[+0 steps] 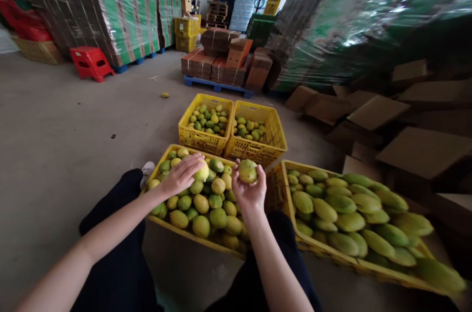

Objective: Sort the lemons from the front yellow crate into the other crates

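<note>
Right hand: I have this one (251, 195) palm up, fingers and thumb curled round a green-yellow fruit (248, 171); a tipped wrist could roll it out.
Left hand: my fingers (186, 170) lie outstretched against a yellow fruit (201, 171); the thumb is hidden, so I can't tell how firmly it is pinched. A loose hold could let it slip.
Near crate: the yellow crate (199, 239) under both hands is heaped with round fruit; a drop there risks bruising.
Right-hand crate: in this one (317, 248), long green fruit (350, 221) rises above the rim; a knock could spill some.
Back crates: a left (201, 141) and a right one (251, 154), both partly filled.
Floor: one stray fruit (164, 95) lies beyond.
</note>
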Action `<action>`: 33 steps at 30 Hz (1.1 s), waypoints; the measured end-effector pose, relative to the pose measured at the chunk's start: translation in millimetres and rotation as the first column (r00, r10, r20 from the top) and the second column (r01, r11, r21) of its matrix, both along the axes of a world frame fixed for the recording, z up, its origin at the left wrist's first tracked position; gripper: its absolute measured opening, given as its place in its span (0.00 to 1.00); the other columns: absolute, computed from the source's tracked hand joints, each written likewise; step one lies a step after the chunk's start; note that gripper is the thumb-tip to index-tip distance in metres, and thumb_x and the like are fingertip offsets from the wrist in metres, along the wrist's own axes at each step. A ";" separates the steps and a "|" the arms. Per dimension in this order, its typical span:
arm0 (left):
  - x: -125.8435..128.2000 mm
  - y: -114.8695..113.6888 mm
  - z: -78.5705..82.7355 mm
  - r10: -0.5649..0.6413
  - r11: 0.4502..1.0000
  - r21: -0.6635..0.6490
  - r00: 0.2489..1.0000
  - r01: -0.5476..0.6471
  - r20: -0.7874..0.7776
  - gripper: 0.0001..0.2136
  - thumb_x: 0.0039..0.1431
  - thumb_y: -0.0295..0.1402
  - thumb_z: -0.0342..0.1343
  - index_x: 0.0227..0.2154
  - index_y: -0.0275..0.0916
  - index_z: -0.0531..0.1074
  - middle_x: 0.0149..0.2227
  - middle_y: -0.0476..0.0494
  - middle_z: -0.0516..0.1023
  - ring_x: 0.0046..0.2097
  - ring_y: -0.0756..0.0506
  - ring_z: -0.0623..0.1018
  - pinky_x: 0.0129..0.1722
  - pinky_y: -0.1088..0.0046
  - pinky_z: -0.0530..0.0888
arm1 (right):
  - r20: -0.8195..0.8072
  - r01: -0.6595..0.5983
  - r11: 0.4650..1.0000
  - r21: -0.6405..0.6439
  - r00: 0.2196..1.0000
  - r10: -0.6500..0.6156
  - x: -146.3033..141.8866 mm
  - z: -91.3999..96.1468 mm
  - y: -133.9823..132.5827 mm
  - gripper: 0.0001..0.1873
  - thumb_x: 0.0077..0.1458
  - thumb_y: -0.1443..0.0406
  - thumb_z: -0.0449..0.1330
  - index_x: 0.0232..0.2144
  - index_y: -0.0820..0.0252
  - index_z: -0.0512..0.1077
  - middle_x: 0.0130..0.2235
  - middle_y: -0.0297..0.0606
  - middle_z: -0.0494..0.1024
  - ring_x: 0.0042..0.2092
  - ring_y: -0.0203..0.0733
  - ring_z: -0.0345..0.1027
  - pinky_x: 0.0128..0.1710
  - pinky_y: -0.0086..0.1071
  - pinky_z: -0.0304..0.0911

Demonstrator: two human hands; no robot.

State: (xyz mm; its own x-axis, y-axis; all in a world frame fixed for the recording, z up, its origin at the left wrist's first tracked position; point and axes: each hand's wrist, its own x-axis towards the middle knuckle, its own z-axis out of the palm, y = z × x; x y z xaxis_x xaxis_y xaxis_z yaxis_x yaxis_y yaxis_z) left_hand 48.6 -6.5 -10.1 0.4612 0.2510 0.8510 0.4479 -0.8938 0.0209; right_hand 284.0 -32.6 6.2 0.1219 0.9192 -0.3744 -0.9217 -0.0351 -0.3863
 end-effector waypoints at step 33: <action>2.1 -8.7 -5.8 0.148 0.112 -0.848 0.835 0.518 0.530 0.35 0.47 0.57 0.67 0.53 0.40 0.74 0.40 0.38 0.83 0.35 0.40 0.82 0.32 0.66 0.79 | 0.793 -0.304 0.943 0.135 0.603 0.081 -34.1 2.2 -24.3 0.25 0.41 0.61 0.77 0.43 0.53 0.78 0.37 0.31 0.84 0.37 0.41 0.78 0.38 0.33 0.77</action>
State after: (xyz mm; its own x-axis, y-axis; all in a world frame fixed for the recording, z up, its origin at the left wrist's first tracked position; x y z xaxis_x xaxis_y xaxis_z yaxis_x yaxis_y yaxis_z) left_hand 50.7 -15.2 -15.9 0.3579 0.9326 0.0459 -0.0934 -0.0131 0.9955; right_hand 249.9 -56.9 8.4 0.0699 0.9976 -0.0009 -0.2607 0.0173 -0.9653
